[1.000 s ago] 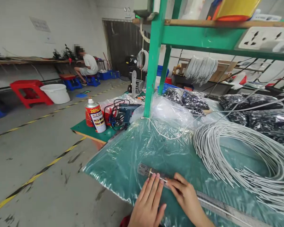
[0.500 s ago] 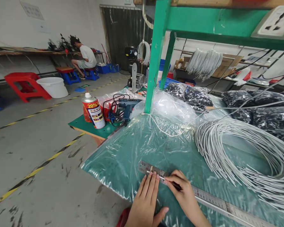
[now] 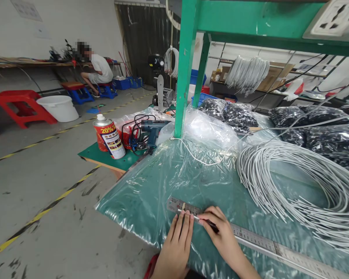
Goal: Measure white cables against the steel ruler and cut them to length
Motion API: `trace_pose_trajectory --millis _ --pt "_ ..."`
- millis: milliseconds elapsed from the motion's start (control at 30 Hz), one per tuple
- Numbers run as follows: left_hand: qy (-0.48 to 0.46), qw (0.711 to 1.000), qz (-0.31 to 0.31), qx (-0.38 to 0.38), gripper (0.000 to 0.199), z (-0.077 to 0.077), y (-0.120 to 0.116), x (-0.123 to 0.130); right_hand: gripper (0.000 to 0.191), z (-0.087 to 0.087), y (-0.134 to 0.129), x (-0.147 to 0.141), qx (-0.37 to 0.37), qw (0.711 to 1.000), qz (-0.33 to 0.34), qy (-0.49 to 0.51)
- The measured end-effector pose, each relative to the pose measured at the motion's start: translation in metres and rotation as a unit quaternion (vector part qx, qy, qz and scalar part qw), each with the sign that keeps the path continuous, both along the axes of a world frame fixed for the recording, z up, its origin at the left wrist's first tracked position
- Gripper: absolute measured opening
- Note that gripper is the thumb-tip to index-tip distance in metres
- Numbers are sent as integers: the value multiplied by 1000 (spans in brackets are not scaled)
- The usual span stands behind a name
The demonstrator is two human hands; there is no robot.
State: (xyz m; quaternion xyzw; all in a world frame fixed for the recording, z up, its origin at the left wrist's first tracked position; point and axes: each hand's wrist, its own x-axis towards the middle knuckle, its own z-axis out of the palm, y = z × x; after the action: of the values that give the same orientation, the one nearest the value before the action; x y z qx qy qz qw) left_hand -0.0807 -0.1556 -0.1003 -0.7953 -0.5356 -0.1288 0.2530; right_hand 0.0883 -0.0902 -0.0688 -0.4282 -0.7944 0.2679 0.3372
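Observation:
A long steel ruler (image 3: 250, 238) lies along the near edge of the green table (image 3: 151, 197), which is covered with clear plastic. My left hand (image 3: 176, 242) lies flat with its fingertips pressing a thin white wire (image 3: 189, 215) against the ruler's left end. My right hand (image 3: 221, 234) pinches a dark pen (image 3: 211, 223) with its tip at the wire beside my left fingers. A big loose coil of white wires (image 3: 293, 186) lies to the right, apart from both hands.
A spray can (image 3: 108, 135), a blue power tool (image 3: 151, 130) with tangled cords and clear bags sit at the table's far left. A green shelf post (image 3: 183, 69) rises mid-table. Bags of black parts (image 3: 317, 128) lie behind. A person sits far off by red stools (image 3: 17, 106) and a white tub.
My right hand has closed on the pen and brought it to the wire at the ruler. My left fingers stay pressed there. The view has tilted slightly down.

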Motion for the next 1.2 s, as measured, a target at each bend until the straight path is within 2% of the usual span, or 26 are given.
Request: trace_pose_trajectory --millis 100,267,400,600,767,867,1000,1200 --pt "-36 999 3 13 75 -3 1 3 18 3 0 -1 -11 1000 0 -6" --pt "-2 999 -16 49 61 3 5 0 20 2 0 -2 -25 1000 3 -11" --pt "4 999 -3 46 56 5 5 1 21 1 -3 -5 -19 999 -27 -5" --pt "-6 997 2 71 56 4 6 6 25 -2 -8 -13 61 994 -86 -37" --pt "-14 1000 1 26 68 2 5 6 26 1 -15 -14 138 982 -106 -71" --pt "-8 1000 -7 4 68 6 5 4 30 3 -29 -10 206 965 -107 -118" --pt "-25 999 -23 36 59 12 7 3 39 -3 -49 -4 292 935 -99 -173" --pt "-40 997 -55 25 60 15 11 -2 64 -9 -54 -2 287 931 -99 -205"
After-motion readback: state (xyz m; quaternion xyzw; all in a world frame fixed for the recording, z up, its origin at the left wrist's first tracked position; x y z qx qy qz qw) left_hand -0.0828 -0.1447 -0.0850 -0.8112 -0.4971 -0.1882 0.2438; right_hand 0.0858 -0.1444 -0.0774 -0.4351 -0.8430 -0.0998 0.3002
